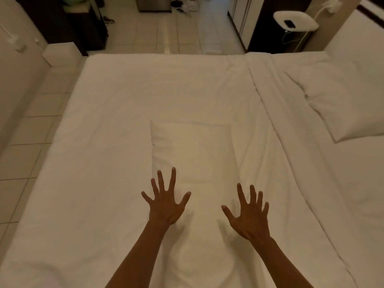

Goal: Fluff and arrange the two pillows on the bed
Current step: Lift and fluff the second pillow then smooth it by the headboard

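A white pillow (193, 150) lies flat in the middle of the white bed (108, 113), its long side running away from me. My left hand (165, 201) hovers over its near end with fingers spread wide, holding nothing. My right hand (248, 215) is spread the same way just past the pillow's near right edge, empty too. A second white pillow (340, 104) lies at the right of the bed, slightly angled, next to the folded edge of the cover (268, 113).
Tiled floor (31, 129) runs along the bed's left side and beyond its far edge. Dark furniture (68, 26) stands at the far left, a white stool with a phone on it (295, 20) at the far right. Cables lie on the floor at the back.
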Demonstrator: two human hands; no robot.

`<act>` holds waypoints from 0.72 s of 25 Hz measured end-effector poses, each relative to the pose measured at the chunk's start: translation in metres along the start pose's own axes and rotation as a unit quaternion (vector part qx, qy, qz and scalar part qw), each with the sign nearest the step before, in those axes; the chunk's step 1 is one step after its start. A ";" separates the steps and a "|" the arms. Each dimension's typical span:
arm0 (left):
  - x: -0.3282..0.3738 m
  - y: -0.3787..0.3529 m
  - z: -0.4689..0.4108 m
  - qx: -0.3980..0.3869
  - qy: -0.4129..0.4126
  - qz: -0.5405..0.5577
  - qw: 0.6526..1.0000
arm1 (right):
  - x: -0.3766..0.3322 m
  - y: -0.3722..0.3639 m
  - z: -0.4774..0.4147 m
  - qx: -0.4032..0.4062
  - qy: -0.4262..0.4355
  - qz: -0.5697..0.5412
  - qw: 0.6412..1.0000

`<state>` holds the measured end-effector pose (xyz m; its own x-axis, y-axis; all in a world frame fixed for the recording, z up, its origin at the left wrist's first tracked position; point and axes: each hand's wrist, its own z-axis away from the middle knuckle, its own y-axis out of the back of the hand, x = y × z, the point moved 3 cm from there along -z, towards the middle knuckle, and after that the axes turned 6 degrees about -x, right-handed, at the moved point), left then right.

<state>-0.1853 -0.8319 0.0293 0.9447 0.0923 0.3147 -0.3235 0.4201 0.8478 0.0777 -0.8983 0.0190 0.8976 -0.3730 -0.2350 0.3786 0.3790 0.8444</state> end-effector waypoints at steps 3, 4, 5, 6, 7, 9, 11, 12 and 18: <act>-0.015 -0.040 -0.068 -0.003 0.015 0.011 1.000 | -0.011 -0.034 -0.076 0.000 0.004 -0.007 1.000; -0.021 -0.050 -0.089 -0.004 0.014 0.012 1.000 | -0.017 -0.043 -0.099 0.004 0.009 -0.014 1.000; -0.025 -0.061 -0.107 -0.008 0.009 0.013 1.000 | -0.024 -0.051 -0.120 0.004 0.017 -0.025 1.000; -0.029 -0.073 -0.124 -0.010 0.000 0.015 1.000 | -0.030 -0.060 -0.140 0.005 0.025 -0.036 0.999; -0.030 -0.086 -0.136 -0.002 -0.009 0.022 1.000 | -0.036 -0.071 -0.156 0.008 0.031 -0.045 0.998; -0.033 -0.115 -0.148 0.047 -0.017 0.020 0.999 | -0.043 -0.100 -0.177 0.019 0.034 -0.053 0.998; -0.037 -0.135 -0.152 0.100 -0.022 0.010 0.995 | -0.042 -0.121 -0.185 0.054 0.030 -0.065 0.996; -0.039 -0.140 -0.155 0.112 -0.026 0.017 0.993 | -0.041 -0.126 -0.188 0.070 0.032 -0.070 0.995; -0.045 -0.146 -0.167 0.120 -0.047 0.035 0.991 | -0.039 -0.130 -0.198 0.085 0.058 -0.095 0.990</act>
<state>-0.1713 -0.7471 -0.1798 0.9138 0.0255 0.4054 -0.4027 0.1882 0.8958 0.0386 -0.7655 -0.1767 0.8375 -0.3197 -0.4432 0.5086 0.1593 0.8462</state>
